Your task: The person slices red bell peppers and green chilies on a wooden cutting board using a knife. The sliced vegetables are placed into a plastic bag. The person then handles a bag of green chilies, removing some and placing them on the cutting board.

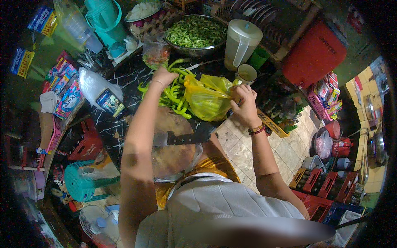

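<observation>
My right hand (245, 100) pinches the gathered edge of a yellow plastic bag (207, 102), with green shapes showing faintly through its film. Beside the bag, long green chili peppers (175, 93) lie in a loose heap on the black marble-patterned table (114, 133). My left hand (164, 77) rests at the heap's far left side; its fingers are partly hidden, so a grip cannot be made out. Nearer to my body is a round wooden chopping board (173, 158). A knife (189, 138) with a black handle lies across it, its blade partly behind my left forearm.
A steel bowl of sliced green vegetables (197, 32) stands at the back, beside a clear bag (156, 52) with reddish contents. A lidded pitcher (243, 43) and a cup (246, 74) are at right. A phone (110, 103) lies left on a plastic bag (96, 85).
</observation>
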The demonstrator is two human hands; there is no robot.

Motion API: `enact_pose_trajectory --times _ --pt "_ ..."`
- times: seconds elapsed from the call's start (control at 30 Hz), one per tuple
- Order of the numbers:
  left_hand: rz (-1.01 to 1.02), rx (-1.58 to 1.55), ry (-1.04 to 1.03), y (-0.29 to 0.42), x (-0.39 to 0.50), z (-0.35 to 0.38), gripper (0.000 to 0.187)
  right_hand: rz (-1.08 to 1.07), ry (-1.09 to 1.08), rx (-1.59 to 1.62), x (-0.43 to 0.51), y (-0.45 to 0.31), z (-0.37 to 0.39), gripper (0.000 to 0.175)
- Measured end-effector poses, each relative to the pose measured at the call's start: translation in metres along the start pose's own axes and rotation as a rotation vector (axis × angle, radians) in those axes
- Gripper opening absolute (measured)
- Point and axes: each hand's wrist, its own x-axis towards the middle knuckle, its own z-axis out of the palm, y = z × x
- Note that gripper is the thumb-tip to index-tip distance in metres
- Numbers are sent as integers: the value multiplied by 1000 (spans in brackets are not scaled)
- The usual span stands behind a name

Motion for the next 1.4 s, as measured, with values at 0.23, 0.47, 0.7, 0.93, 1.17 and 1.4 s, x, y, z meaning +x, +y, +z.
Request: enact_pose_trajectory --times 0.23,0.47,0.7,0.93,1.17,1.4 --pt "894 602 -92 29 -75 23 46 -105 75 123 18 -17 8 29" --pt "1202 383 -181 21 -108 55 22 149 -146 -53 65 -25 13 60" --pt "1156 431 1 -11 -133 47 15 109 -420 -469 96 -14 40 23" --pt "1204 410 67 0 -132 55 19 82 -446 -350 93 -38 40 69" --pt "1018 385 82 -4 -143 53 52 209 -338 -268 111 -17 44 19" --pt "936 236 260 24 -140 24 44 352 45 848 144 -48 -9 24"
